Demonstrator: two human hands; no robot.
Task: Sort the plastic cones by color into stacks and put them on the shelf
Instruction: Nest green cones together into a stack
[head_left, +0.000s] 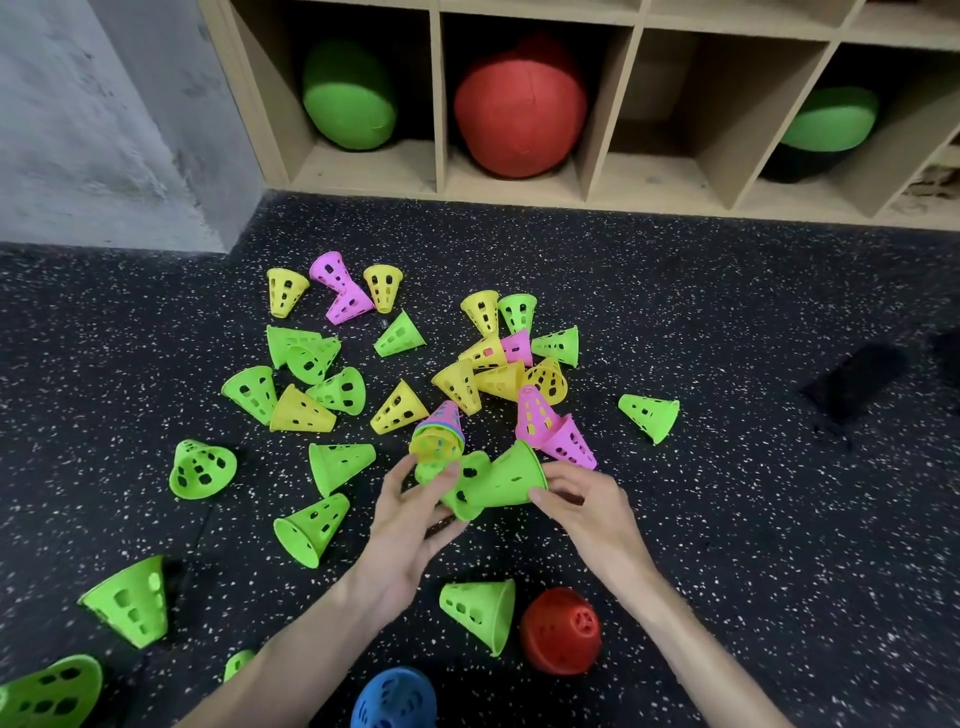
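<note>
Several perforated plastic cones in green, yellow and pink lie scattered on the dark speckled floor (727, 322). My right hand (587, 512) grips the wide rim of a green cone (506, 480) lying on its side. My left hand (410, 512) holds a second green cone (462, 499) whose tip end meets the first one. Just beyond my hands lies a small mixed stack (439, 434) with a yellow cone outermost and pink at the tip. A red cone (561, 631) and a blue cone (395, 699) sit near my forearms. The wooden shelf (602, 197) stands at the back.
The shelf cubbies hold a green ball (348, 98), a red ball (519, 106) and another green ball (831, 119); one cubby (660, 156) between them holds nothing. A grey concrete wall (104, 130) rises at the left. A dark object (857, 384) lies on the floor at right.
</note>
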